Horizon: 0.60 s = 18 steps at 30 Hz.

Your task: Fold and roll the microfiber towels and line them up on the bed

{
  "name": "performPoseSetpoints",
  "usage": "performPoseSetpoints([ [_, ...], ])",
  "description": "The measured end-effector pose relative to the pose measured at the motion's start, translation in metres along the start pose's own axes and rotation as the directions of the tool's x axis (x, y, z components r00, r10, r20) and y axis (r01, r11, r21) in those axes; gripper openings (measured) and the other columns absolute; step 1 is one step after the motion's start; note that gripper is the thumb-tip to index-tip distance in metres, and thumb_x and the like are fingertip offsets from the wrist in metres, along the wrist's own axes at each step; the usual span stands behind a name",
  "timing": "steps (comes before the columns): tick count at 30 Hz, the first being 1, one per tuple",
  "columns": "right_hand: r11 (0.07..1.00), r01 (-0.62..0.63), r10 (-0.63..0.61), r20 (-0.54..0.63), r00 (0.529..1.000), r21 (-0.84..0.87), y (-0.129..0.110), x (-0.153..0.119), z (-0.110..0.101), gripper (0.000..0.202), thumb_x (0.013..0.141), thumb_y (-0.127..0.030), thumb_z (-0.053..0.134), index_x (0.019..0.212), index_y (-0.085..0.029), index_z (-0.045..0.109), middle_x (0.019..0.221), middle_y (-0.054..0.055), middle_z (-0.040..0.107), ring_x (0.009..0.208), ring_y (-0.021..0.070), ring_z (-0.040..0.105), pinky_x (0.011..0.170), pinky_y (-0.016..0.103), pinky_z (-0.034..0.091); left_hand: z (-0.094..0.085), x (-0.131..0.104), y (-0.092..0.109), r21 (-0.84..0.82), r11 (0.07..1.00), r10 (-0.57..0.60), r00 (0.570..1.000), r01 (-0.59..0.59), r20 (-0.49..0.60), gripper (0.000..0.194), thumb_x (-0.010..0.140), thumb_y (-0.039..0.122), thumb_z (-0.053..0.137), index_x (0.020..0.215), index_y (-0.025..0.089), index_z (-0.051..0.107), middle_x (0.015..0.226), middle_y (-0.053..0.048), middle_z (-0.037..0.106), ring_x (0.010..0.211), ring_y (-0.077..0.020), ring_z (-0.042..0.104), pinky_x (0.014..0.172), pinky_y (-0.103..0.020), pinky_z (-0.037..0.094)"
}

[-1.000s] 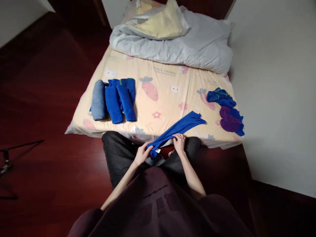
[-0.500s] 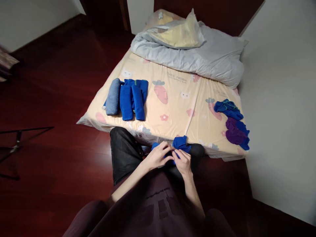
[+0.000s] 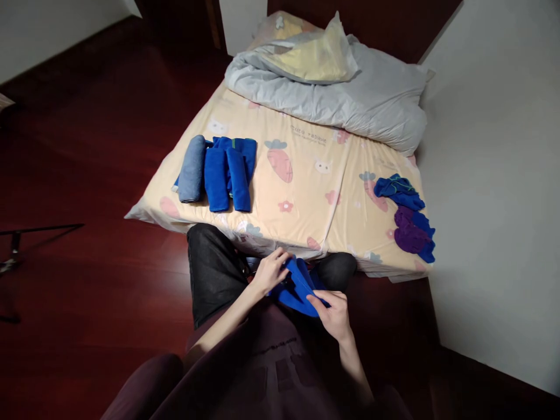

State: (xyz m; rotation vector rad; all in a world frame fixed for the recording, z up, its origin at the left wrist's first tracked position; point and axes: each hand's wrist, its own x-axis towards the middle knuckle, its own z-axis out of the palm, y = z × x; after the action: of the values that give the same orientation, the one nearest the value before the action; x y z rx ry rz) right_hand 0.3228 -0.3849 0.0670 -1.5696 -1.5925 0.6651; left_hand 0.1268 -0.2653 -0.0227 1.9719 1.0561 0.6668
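Note:
A bright blue cloth [image 3: 294,298] with a stitched edge is stretched over my lap between both hands. My left hand [image 3: 272,272] pinches its upper left part with bent fingers. At the right end of the edge, my right hand [image 3: 331,310] grips the cloth between thumb and fingers. Part of the cloth hangs down between my knees, where shadow hides its lower side. On the left of the bed lie a rolled grey-blue towel [image 3: 191,169] and folded blue cloths [image 3: 228,175]. Crumpled blue cloth [image 3: 399,191] and a purple cloth [image 3: 410,231] lie at the right.
The bed [image 3: 301,224] has a pale yellow carrot-print sheet and stands directly ahead, touching my knees. A grey quilt [image 3: 385,99] and a plastic-wrapped yellow pillow [image 3: 317,58] lie at its head. A black stand leg [image 3: 44,228] is on the dark red floor at left.
My hands were close together over the bunched blue cloth. Now they are apart, the right one lower and farther right, with the cloth's edge pulled out between them. The view has shifted slightly.

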Motion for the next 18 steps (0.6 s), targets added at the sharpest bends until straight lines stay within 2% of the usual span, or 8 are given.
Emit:
performPoseSetpoints([
  [3, 0.998, -0.059, 0.059, 0.071, 0.996, -0.001, -0.003, -0.016, -0.005, 0.028, 0.096, -0.051, 0.072, 0.079, -0.032, 0.084, 0.069, 0.003, 0.077, 0.059, 0.0236, 0.073, 0.064, 0.038, 0.063, -0.006, -0.01, -0.034, 0.025, 0.995, -0.094, 0.996, 0.094, -0.002, 0.048, 0.076, 0.01, 0.057, 0.119, 0.023, 0.073, 0.113, -0.008, 0.066, 0.105, -0.0248, 0.067, 0.091, -0.034, 0.057],
  [5, 0.997, -0.077, 0.075, 0.128, 0.989, 0.008, -0.003, -0.025, -0.007, 0.041, 0.095, -0.062, 0.07, 0.071, -0.031, 0.08, 0.06, 0.001, 0.072, 0.054, 0.0214, 0.068, 0.064, 0.037, 0.06, -0.021, -0.022, -0.052, 0.007, 0.99, -0.138, 0.989, 0.139, -0.046, 0.051, 0.074, 0.011, 0.055, 0.12, 0.021, 0.075, 0.116, -0.009, 0.068, 0.109, -0.025, 0.068, 0.095, -0.035, 0.057],
  [7, 0.995, -0.097, 0.089, 0.156, 0.984, 0.039, -0.002, -0.03, -0.008, 0.056, 0.094, -0.073, 0.065, 0.061, -0.028, 0.073, 0.052, 0.0, 0.064, 0.048, 0.0186, 0.062, 0.062, 0.035, 0.057, -0.046, -0.036, -0.063, -0.029, 0.988, -0.157, 0.98, 0.154, -0.124, 0.051, 0.075, 0.014, 0.052, 0.119, 0.02, 0.077, 0.117, -0.01, 0.071, 0.109, -0.0251, 0.069, 0.1, -0.037, 0.056],
  [9, 0.987, -0.137, 0.122, 0.154, 0.981, 0.089, 0.0, -0.033, -0.007, 0.067, 0.093, -0.08, 0.06, 0.055, -0.025, 0.065, 0.047, -0.001, 0.056, 0.045, 0.0159, 0.055, 0.057, 0.032, 0.051, -0.082, -0.051, -0.065, -0.047, 0.988, -0.154, 0.964, 0.147, -0.216, 0.047, 0.077, 0.019, 0.05, 0.115, 0.021, 0.079, 0.113, -0.008, 0.075, 0.105, -0.0247, 0.071, 0.101, -0.038, 0.057],
  [12, 0.957, -0.222, 0.192, 0.168, 0.967, 0.184, 0.005, -0.036, 0.0, 0.069, 0.093, -0.081, 0.058, 0.055, -0.024, 0.064, 0.046, -0.002, 0.052, 0.042, 0.0138, 0.049, 0.048, 0.028, 0.042, -0.144, -0.073, -0.053, -0.011, 0.993, -0.119, 0.945, 0.121, -0.304, 0.03, 0.083, 0.026, 0.056, 0.1, 0.027, 0.08, 0.099, -0.002, 0.078, 0.099, -0.0243, 0.069, 0.097, -0.039, 0.058],
  [14, 0.94, -0.258, 0.206, 0.234, 0.95, 0.222, 0.01, -0.04, 0.009, 0.063, 0.09, -0.079, 0.064, 0.062, -0.024, 0.071, 0.051, -0.001, 0.059, 0.045, 0.0146, 0.054, 0.048, 0.027, 0.044, -0.18, -0.085, -0.037, -0.01, 0.992, -0.124, 0.926, 0.129, -0.357, 0.022, 0.083, 0.027, 0.06, 0.093, 0.029, 0.079, 0.094, 0.002, 0.078, 0.098, -0.0233, 0.069, 0.096, -0.04, 0.057],
  [16, 0.943, -0.264, 0.196, 0.304, 0.932, 0.203, 0.014, -0.044, 0.021, 0.053, 0.081, -0.078, 0.077, 0.072, -0.025, 0.078, 0.062, 0.0, 0.07, 0.057, 0.0181, 0.065, 0.06, 0.029, 0.054, -0.206, -0.094, -0.018, -0.038, 0.99, -0.135, 0.871, 0.133, -0.472, 0.016, 0.082, 0.024, 0.063, 0.088, 0.031, 0.076, 0.092, 0.005, 0.077, 0.096, -0.0219, 0.069, 0.092, -0.04, 0.057],
  [18, 0.951, -0.263, 0.179, 0.405, 0.897, 0.162, 0.019, -0.048, 0.031, 0.044, 0.075, -0.071, 0.087, 0.08, -0.027, 0.083, 0.076, 0.002, 0.078, 0.071, 0.0211, 0.072, 0.073, 0.031, 0.059, -0.225, -0.102, 0.002, -0.042, 0.992, -0.121, 0.776, 0.121, -0.619, 0.007, 0.08, 0.027, 0.067, 0.081, 0.03, 0.072, 0.087, 0.007, 0.074, 0.089, -0.0214, 0.069, 0.086, -0.041, 0.057],
])
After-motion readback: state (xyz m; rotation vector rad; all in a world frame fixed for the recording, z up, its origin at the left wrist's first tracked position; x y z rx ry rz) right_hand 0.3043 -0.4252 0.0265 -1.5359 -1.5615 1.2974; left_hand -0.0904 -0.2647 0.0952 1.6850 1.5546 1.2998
